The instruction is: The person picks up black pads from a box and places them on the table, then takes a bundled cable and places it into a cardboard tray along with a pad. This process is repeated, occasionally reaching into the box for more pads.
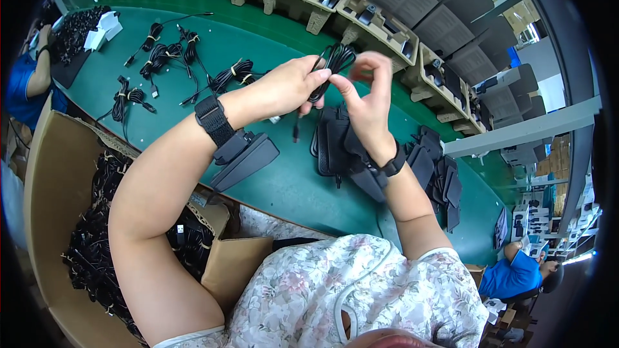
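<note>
Green belt (284, 187) | left hand (284, 87), right hand (367, 100): both grips pinched on looped black cable (335, 61)

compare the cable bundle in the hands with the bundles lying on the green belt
The held cable bundle is up off the belt, pinched between the left hand and right hand; the tied bundles lie flat on the green belt, untouched. Those show pale ties; none is visible on the held one. All are black coiled cables.

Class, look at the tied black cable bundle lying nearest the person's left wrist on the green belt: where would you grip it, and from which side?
Probably the tied cable bundle at its banded middle, from above: it lies flat, with loose ends trailing sideways.
</note>
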The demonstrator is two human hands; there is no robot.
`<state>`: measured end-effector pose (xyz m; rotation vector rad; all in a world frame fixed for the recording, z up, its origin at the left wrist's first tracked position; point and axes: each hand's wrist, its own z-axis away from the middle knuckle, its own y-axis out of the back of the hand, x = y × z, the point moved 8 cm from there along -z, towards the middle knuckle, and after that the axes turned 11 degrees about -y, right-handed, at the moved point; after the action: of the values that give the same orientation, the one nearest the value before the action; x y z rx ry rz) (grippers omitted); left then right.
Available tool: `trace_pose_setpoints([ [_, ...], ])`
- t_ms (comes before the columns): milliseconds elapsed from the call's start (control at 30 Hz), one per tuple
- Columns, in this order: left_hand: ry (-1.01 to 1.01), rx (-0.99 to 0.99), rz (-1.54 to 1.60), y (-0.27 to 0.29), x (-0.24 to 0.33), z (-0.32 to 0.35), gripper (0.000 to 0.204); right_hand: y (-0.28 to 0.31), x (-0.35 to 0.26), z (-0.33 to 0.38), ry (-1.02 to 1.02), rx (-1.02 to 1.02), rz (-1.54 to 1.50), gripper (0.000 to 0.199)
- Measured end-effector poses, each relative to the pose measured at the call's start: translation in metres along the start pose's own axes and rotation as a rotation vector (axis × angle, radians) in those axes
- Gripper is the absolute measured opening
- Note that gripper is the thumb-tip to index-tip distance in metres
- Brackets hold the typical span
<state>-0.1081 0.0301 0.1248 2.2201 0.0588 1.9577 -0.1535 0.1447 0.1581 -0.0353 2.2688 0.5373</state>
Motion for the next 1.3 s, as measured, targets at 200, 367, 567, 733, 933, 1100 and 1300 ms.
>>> trace_pose_setpoints([
  [200,0.118,-0.206,-0.127,-0.013,-0.012,0.007,0.027,-0.018,-0.053,0.025,0.590,-0.156,0.526,0.049],
  [367,0.072,-0.277,-0.156,-0.027,-0.003,0.008,0.027,-0.014,-0.033,0.037,0.307,-0.396,0.393,0.052],
  [567,-0.203,0.037,-0.302,-0.026,0.015,0.014,0.043,0.017,-0.038,0.020,0.352,-0.420,0.550,0.041],
  [733,-0.146,0.204,-0.437,0.024,0.025,0.015,0.063,0.109,0.014,-0.044,0.261,0.014,0.831,0.022],
  [933,-0.163,0.219,-0.544,0.031,0.014,0.008,0.064,0.192,0.108,-0.079,0.005,0.124,1.301,0.020],
  [1100,-0.132,0.173,-0.564,0.027,0.015,0.010,0.064,0.197,0.159,-0.090,-0.044,-0.004,1.488,0.023],
  [1300,-0.083,0.172,-0.548,0.031,0.011,0.010,0.059,0.185,0.201,-0.105,-0.025,-0.178,1.596,0.027],
])
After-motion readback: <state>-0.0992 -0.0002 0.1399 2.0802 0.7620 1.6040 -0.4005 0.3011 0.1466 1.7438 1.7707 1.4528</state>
